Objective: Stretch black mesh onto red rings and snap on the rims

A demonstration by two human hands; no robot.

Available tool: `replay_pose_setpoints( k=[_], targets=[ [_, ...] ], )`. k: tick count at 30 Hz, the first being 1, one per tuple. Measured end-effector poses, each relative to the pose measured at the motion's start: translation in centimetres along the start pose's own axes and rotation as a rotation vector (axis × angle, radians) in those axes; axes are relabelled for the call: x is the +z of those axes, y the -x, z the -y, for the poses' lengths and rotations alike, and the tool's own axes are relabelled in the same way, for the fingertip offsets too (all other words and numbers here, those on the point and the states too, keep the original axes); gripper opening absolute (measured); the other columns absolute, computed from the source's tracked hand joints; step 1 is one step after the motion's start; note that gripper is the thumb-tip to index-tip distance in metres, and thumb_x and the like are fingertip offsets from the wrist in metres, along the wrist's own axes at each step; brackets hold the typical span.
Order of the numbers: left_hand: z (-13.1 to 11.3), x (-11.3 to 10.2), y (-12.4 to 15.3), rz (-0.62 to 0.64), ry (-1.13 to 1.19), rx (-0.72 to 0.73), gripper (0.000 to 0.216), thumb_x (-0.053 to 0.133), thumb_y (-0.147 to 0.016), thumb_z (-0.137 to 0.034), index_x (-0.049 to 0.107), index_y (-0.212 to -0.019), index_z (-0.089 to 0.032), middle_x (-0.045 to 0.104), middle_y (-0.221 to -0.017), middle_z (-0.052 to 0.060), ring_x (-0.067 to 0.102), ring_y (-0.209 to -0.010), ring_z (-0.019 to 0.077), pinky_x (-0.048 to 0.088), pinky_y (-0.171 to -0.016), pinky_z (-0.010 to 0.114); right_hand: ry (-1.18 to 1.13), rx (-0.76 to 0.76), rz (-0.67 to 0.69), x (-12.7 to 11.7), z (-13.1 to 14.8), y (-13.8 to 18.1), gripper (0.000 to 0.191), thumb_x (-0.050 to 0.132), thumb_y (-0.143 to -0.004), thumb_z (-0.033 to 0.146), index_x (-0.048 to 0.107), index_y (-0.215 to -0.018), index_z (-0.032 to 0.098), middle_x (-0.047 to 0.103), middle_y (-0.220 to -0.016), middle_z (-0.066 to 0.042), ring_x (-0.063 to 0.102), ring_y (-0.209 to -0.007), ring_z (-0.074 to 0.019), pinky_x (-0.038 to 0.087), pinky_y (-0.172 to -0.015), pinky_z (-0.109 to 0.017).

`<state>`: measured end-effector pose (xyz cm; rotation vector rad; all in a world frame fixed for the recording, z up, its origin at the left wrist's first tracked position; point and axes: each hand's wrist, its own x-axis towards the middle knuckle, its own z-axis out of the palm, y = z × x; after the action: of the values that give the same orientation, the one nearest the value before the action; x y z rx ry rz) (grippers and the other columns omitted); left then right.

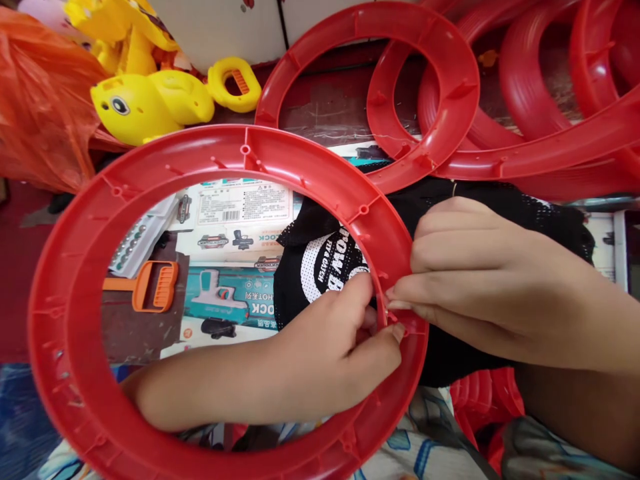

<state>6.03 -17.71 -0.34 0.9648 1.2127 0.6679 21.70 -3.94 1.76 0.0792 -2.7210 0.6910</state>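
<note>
A large red plastic ring [75,280] fills the left and middle of the view, its ribbed inner side facing me. My left hand [330,353] reaches through the ring's opening and pinches the ring's right rim between thumb and fingers. My right hand [475,280] comes from the right and presses its fingertips on the same spot of the rim, touching my left hand's fingers. Whether a small part sits between the fingers is hidden. Behind both hands lies a black mesh cloth with white print [325,260].
A second red ring [450,87] leans above, with several more red rings [550,100] stacked at the right. Yellow toy parts [150,100] and an orange bag [40,100] lie top left. Printed cardboard boxes [235,220] and an orange handled piece [155,287] show through the ring.
</note>
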Motion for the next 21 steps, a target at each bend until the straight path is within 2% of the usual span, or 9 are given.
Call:
replay_pose_setpoints(
  k=[4, 10, 14, 21],
  targets=[
    [-0.19, 0.15, -0.10, -0.058, -0.106, -0.004, 0.008, 0.052, -0.093, -0.025, 0.046, -0.097, -0.021, 0.055, -0.080, -0.002, 0.050, -0.069, 0.0133, 0.038, -0.058, 0.026, 0.013, -0.015, 0.054, -0.29, -0.03, 0.02, 0.031, 0.046, -0.101, 0.016, 0.065, -0.075, 0.018, 0.048, -0.070, 0.002, 0.041, -0.071, -0.0126, 0.034, -0.075, -0.034],
    [-0.61, -0.08, -0.32, -0.017, -0.194, -0.041, 0.009, 0.052, -0.091, -0.028, 0.047, -0.095, -0.021, 0.055, -0.078, -0.001, 0.049, -0.067, 0.0153, 0.038, -0.058, 0.027, 0.015, -0.013, 0.103, -0.32, -0.23, 0.04, 0.035, 0.045, -0.102, 0.019, 0.063, -0.072, 0.019, 0.045, -0.070, 0.002, 0.040, -0.070, -0.0137, 0.031, -0.075, -0.036],
    [-0.47, -0.10, -0.31, -0.003, -0.187, -0.034, 0.010, 0.052, -0.092, -0.030, 0.047, -0.096, -0.021, 0.058, -0.080, 0.001, 0.052, -0.068, 0.0159, 0.040, -0.059, 0.027, 0.019, -0.025, 0.110, -0.44, -0.16, -0.24, 0.038, 0.042, -0.102, 0.018, 0.062, -0.069, 0.019, 0.045, -0.069, 0.002, 0.039, -0.070, -0.0140, 0.029, -0.073, -0.036],
    [0.35, 0.24, -0.16, -0.037, -0.119, -0.042, 0.013, 0.053, -0.094, -0.033, 0.051, -0.099, -0.021, 0.064, -0.090, 0.003, 0.059, -0.081, 0.0194, 0.048, -0.070, 0.030, 0.054, -0.007, 0.140, -0.24, 0.21, -0.43, 0.042, 0.040, -0.101, 0.013, 0.058, -0.063, 0.017, 0.044, -0.069, 0.002, 0.037, -0.069, -0.0120, 0.030, -0.075, -0.037]
  ],
)
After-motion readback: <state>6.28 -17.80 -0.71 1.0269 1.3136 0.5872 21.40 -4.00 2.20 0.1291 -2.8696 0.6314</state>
